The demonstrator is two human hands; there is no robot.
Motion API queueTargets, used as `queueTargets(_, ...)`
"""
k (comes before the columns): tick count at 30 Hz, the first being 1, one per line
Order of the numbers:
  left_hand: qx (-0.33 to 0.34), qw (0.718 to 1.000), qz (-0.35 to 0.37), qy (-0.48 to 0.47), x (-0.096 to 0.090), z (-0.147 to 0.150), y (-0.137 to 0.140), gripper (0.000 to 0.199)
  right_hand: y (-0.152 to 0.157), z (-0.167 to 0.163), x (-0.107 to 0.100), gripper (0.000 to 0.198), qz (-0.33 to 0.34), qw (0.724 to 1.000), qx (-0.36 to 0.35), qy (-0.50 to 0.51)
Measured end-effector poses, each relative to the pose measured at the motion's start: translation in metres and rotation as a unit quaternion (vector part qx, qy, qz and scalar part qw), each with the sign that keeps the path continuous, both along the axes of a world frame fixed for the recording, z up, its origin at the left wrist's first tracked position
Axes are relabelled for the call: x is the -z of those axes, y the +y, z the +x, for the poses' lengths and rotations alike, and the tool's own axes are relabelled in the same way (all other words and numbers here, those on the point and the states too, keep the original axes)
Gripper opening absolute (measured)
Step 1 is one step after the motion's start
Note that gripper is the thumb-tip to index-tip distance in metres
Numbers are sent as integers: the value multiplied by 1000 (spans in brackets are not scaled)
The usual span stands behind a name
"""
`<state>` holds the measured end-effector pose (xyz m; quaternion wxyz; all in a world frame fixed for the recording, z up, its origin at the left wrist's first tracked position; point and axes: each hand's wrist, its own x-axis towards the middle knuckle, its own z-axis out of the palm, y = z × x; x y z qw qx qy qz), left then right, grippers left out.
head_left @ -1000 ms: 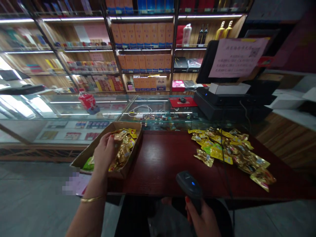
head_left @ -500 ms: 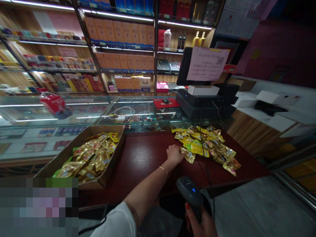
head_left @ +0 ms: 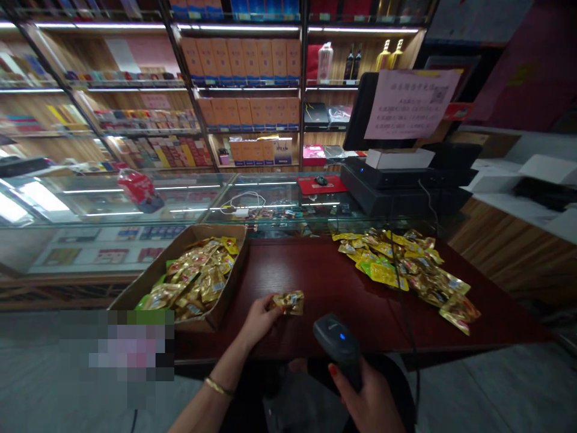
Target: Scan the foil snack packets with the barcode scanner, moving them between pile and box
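Pinched in my left hand (head_left: 261, 319) is a small gold snack packet (head_left: 291, 302), held over the dark red table between the carton and the loose pile. My right hand (head_left: 367, 391) is wrapped round the handle of a black barcode scanner (head_left: 336, 340), whose blue light is on and whose head points up and left toward the packet. To the left, an open cardboard box (head_left: 211, 320) holds many gold packets (head_left: 198, 270) with a few green ones. A loose heap of gold and yellow packets (head_left: 390, 273) lies on the right of the table.
A glass display counter (head_left: 180, 195) runs behind the table (head_left: 279, 264). On it stand a monitor (head_left: 360, 111) with a paper notice, a red mouse pad (head_left: 311, 185) and a white cable (head_left: 241, 211). A black cord (head_left: 403, 313) hangs across the packet heap. Stocked shelves fill the back.
My left hand has drawn back leftward from the heap with one gold packet in its fingers. The scanner stays in my right hand. The view has turned slightly left.
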<state>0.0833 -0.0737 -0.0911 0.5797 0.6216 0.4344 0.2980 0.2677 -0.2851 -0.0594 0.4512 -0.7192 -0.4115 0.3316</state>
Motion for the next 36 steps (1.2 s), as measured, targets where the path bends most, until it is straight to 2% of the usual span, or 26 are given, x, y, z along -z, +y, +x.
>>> queueTargets(4,9,1000,11,-1,0,-12,2,11,11,-2,-16,28,21,990,-127,-52)
queueTargets(8,4,999,40,15,3,-4,-1,5,14,0,-19,29,-17,979,-177,-99)
queueTargets(14,33,999,37,-16,8,-5,2,6,15,0,-19,31,-42,971,-203,-115)
queueTargets(18,37,998,45,-8,10,-7,3,7,18,-1,-19,29,-31,978,-174,-112)
queueTargets(26,56,998,34,-6,3,-7,-1,8,20,-3,-23,29,1,978,-181,-103)
queueTargets(32,64,997,29,11,1,-7,-1,8,21,-4,-22,28,2,979,-177,-105)
queueTargets(36,62,998,17,-18,-1,-7,-1,11,21,-5,-20,28,-4,978,-177,-108)
